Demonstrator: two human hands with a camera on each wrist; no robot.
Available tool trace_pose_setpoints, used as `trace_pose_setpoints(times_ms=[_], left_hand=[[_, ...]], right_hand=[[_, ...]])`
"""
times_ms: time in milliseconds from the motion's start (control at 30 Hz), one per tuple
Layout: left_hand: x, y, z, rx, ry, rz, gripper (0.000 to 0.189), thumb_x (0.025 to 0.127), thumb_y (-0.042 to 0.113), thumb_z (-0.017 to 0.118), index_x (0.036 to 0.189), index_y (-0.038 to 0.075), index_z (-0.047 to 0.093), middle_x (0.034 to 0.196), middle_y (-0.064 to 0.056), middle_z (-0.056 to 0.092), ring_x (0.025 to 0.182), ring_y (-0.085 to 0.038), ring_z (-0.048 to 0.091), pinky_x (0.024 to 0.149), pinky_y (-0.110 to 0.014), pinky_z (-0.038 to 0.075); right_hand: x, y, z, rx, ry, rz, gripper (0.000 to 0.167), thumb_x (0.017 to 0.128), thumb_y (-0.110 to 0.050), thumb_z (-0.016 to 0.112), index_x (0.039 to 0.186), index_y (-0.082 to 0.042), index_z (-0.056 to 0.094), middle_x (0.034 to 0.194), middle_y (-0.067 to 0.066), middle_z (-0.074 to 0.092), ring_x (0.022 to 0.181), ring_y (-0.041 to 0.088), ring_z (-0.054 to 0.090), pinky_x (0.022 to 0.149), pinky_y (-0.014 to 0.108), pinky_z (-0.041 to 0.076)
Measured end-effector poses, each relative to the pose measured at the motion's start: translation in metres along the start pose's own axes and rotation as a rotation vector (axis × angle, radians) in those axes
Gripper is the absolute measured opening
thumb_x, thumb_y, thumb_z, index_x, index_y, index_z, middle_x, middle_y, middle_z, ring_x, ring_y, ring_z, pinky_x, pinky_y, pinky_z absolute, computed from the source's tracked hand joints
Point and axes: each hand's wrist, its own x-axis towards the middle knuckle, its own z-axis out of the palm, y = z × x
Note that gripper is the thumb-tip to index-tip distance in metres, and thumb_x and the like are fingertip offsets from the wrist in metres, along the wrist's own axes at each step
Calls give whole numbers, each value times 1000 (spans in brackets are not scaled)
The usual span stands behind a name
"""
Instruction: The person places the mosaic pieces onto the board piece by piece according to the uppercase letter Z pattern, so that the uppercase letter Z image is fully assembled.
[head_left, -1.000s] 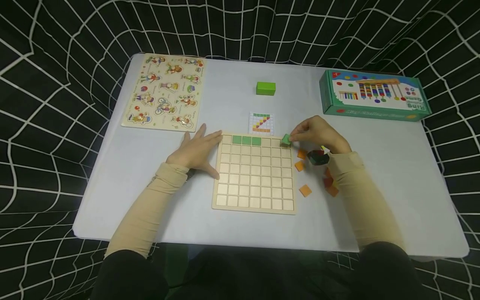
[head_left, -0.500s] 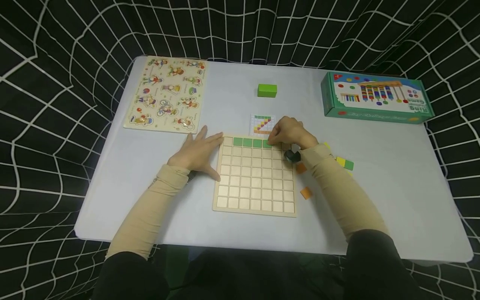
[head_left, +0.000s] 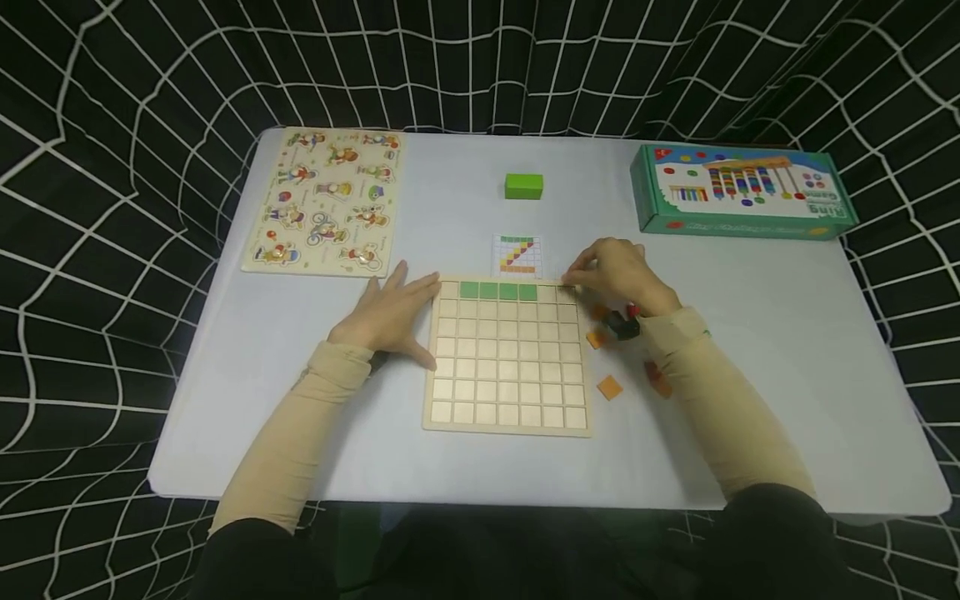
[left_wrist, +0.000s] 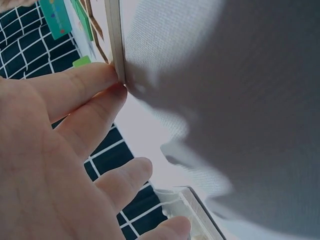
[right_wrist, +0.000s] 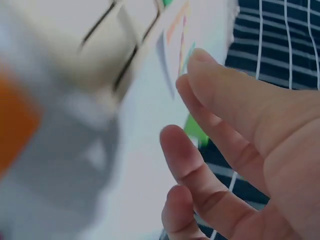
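Observation:
A wooden grid board lies at the table's middle, with several green square tiles side by side in its far row. My left hand has its fingers spread along the board's left side; in the left wrist view, fingertips touch the board's edge. Over the far right corner hovers my right hand, thumb and forefinger close together. No tile shows between them in the right wrist view. Loose orange tiles and some red ones lie right of the board, partly under the right forearm.
Beyond the board lies a small printed card with a coloured grid pattern. Behind that is a green block. A picture puzzle board occupies the far left, a green game box the far right. Black netted cloth surrounds the table.
My right hand carried a green tile from the right to the far row and set it beside the others, then drew back rightward. The left hand stayed at the board's edge.

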Motion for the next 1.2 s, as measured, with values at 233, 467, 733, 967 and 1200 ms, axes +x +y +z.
trace_pose_setpoints(times_ms=[233, 467, 733, 967, 1200], left_hand=[[-2, -3, 2, -1, 8, -6, 134, 59, 62, 92, 165, 14, 26, 176, 2, 12, 162, -45, -2, 124, -78, 7], [-1, -4, 3, -14, 12, -2, 134, 59, 62, 92, 165, 14, 25, 177, 2, 12, 162, -45, -3, 124, -78, 6], [2, -3, 3, -9, 11, 3, 135, 58, 62, 92, 165, 13, 25, 176, 1, 13, 162, -45, -2, 124, -78, 8], [1, -3, 3, -9, 20, 8, 134, 59, 61, 93, 165, 13, 26, 176, 0, 15, 162, -46, -1, 124, -78, 9], [2, -3, 4, -17, 11, 3, 134, 59, 61, 93, 165, 14, 25, 177, 2, 13, 163, -44, -3, 125, -77, 8]], right_hand=[[-27, 50, -22, -34, -6, 92, 38, 95, -35, 73, 110, -1, 78, 125, 28, 70, 108, 41, 55, 96, 61, 33], [-53, 96, -35, -34, -71, 181, 40, 93, -34, 75, 115, -1, 77, 132, 33, 63, 121, 50, 48, 95, 65, 30], [-79, 133, -45, -50, -175, 323, 44, 91, -33, 77, 118, 2, 74, 137, 38, 55, 119, 54, 38, 92, 65, 30], [-85, 141, -40, -49, -150, 318, 46, 90, -35, 78, 114, 3, 73, 126, 36, 63, 110, 51, 45, 85, 58, 28], [-84, 137, -50, -31, -125, 283, 41, 90, -37, 78, 104, 2, 73, 110, 28, 68, 102, 41, 49, 82, 51, 36]])
